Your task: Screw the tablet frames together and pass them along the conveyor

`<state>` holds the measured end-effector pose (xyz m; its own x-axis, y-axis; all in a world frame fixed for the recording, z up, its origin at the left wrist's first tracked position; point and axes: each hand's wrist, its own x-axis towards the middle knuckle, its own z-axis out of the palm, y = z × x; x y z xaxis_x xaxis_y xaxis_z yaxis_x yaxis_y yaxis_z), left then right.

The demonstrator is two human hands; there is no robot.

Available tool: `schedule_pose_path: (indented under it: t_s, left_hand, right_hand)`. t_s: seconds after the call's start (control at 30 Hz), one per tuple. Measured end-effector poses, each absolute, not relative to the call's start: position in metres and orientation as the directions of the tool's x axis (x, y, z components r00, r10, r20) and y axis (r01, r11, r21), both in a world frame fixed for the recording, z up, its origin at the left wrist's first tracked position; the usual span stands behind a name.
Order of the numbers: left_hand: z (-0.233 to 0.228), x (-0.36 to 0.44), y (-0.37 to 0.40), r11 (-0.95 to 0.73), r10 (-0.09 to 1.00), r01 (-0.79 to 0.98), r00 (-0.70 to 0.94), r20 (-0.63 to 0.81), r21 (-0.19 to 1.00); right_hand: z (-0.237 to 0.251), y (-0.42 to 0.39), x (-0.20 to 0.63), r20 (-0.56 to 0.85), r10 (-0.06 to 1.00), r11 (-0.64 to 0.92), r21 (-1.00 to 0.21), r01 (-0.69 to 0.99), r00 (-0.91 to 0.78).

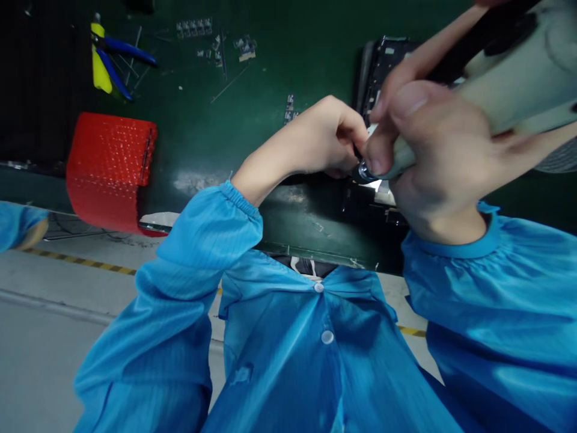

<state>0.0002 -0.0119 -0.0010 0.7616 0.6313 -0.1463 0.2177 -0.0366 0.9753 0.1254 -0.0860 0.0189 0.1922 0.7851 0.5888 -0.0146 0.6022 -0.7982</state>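
My right hand (451,150) is wrapped round a pale grey electric screwdriver (518,84), held slanting with its metal tip low at the left. The tip is down at a dark electronic device (383,66), largely covered by my hands. My left hand (329,135) reaches in from the left with bent fingers close to the tip. Its fingertips are pressed together at the device's edge, and what they hold is hidden. Above the screwdriver runs another finger (428,54); whose it is I cannot tell.
Blue-handled cutters (121,57) lie by a yellow-handled tool (100,60) on the green mat. Small circuit boards (193,27) are scattered at the back. A red bubble-wrap pouch (110,156) overhangs the left front edge. A blue sleeve (18,222) shows at far left.
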Motion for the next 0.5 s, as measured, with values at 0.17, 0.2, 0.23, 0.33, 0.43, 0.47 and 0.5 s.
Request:
schedule_pose_path:
  t_s: [0.17, 0.2, 0.23, 0.33, 0.43, 0.47, 0.5]
  left_hand:
    - [-0.002, -0.005, -0.016, -0.100, 0.630, 0.227, 0.768, -0.115, 0.969]
    - [-0.003, -0.006, -0.017, -0.102, 0.621, 0.233, 0.775, -0.121, 0.967]
    - [-0.003, -0.007, -0.018, -0.105, 0.613, 0.230, 0.781, -0.119, 0.967]
    - [-0.009, -0.011, -0.016, -0.111, 0.626, 0.185, 0.776, -0.075, 0.976]
    - [-0.013, -0.014, -0.010, -0.114, 0.617, 0.190, 0.783, -0.080, 0.975]
    - [-0.012, -0.015, -0.010, -0.119, 0.607, 0.209, 0.789, -0.095, 0.971]
    - [-0.010, -0.016, -0.013, -0.125, 0.619, 0.232, 0.778, -0.107, 0.965]
  right_hand:
    - [0.018, -0.083, 0.128, 0.618, 0.784, 0.620, -0.784, -0.024, 0.067]
    - [0.019, -0.086, 0.129, 0.568, 0.821, 0.571, -0.820, -0.050, 0.058]
    - [0.019, -0.088, 0.130, 0.538, 0.842, 0.540, -0.839, -0.068, 0.043]
    - [0.014, -0.090, 0.130, 0.546, 0.837, 0.541, -0.835, -0.094, -0.028]
    - [0.005, -0.085, 0.126, 0.564, 0.825, 0.558, -0.823, -0.105, -0.034]
    - [0.004, -0.084, 0.124, 0.568, 0.823, 0.564, -0.819, -0.105, -0.019]
    - [0.004, -0.084, 0.124, 0.563, 0.826, 0.560, -0.822, -0.101, -0.003]
